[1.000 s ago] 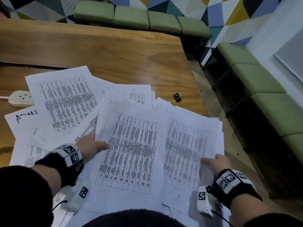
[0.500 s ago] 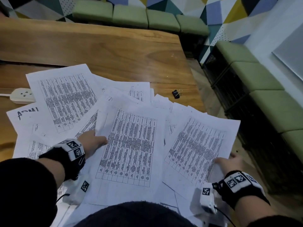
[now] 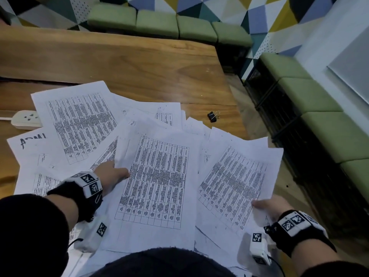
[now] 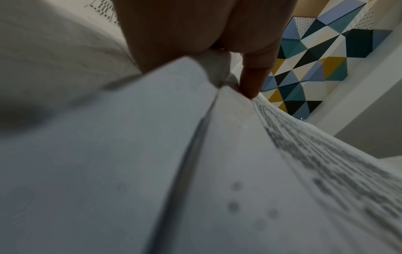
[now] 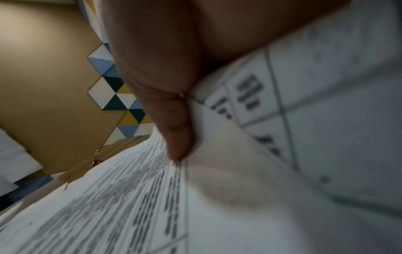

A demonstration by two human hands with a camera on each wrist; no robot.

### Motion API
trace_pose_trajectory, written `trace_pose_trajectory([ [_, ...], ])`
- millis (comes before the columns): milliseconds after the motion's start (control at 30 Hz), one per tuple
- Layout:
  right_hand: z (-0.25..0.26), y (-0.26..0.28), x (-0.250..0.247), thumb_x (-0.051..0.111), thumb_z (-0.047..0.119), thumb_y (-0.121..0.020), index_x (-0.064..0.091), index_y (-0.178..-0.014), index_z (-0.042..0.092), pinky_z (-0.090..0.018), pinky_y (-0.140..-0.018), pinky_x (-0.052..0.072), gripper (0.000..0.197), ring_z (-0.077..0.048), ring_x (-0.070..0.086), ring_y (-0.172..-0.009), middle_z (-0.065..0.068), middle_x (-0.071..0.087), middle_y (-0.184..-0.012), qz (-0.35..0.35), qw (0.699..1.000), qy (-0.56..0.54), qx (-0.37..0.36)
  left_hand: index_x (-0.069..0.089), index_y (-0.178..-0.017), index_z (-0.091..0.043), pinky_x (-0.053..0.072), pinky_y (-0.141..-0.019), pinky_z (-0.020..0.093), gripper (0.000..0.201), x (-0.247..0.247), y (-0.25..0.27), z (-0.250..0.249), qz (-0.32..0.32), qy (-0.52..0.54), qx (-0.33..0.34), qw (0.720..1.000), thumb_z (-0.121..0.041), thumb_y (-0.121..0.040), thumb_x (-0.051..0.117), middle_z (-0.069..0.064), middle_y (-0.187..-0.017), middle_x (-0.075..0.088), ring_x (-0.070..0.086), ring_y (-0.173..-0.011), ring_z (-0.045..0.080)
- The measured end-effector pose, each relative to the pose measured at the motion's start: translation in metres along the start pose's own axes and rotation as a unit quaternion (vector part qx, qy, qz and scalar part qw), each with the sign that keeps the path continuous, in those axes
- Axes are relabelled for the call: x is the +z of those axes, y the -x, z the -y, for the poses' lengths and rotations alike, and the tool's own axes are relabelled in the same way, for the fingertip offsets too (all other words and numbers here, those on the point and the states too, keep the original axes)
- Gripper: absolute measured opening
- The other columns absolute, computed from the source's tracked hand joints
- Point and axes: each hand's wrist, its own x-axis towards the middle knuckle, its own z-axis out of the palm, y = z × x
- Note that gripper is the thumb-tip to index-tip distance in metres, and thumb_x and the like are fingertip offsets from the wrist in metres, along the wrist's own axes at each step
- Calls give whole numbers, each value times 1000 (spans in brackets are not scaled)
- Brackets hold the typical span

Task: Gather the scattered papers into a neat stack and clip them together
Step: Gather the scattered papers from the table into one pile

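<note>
Several printed white sheets lie fanned over the near part of the wooden table. My left hand grips the left edge of the middle sheet, thumb on top and fingers hidden beneath. My right hand pinches the lower right edge of another printed sheet, lifted and tilted over the table's right edge; the right wrist view shows the thumb pressed on that paper. A black binder clip lies on bare wood beyond the papers, apart from both hands.
A white power strip sits at the table's left, partly under a sheet. Green cushioned benches run along the right and the far side. The floor gap lies just past the table's right edge.
My right hand has drawn the right sheet out from the pile, lifted it and swung it to the right past the table edge. My left hand stays on the middle sheet's edge.
</note>
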Motion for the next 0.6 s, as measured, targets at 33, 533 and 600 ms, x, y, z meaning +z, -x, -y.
trace_pose_trajectory([
  [33, 0, -1, -2, 73, 8, -79, 59, -102, -6, -33, -71, 44, 30, -30, 59, -82, -18, 62, -91, -24, 1000, 7, -7, 48, -118, 6, 34, -68, 29, 45, 0, 0, 0, 4, 1, 3, 1000, -21, -84, 61, 7, -82, 45, 42, -81, 23],
  [533, 80, 69, -88, 59, 26, -87, 51, -122, -1, -39, -84, 43, 44, -23, 55, -96, -12, 59, -116, -293, 918, -233, -131, 50, -121, 3, 32, -69, 27, 42, -4, 8, -5, 15, -15, 28, 999, -19, -86, 59, 0, -75, 43, 44, -76, 21],
  [600, 87, 63, -89, 59, 27, -88, 47, -129, -1, -31, -80, 39, 51, -17, 49, -94, -15, 58, -127, -275, 903, -283, -169, 47, -123, 4, 34, -75, 30, 47, -5, 6, -5, 19, -25, 22, 999, -21, -86, 59, 6, -92, 44, 43, -86, 23],
])
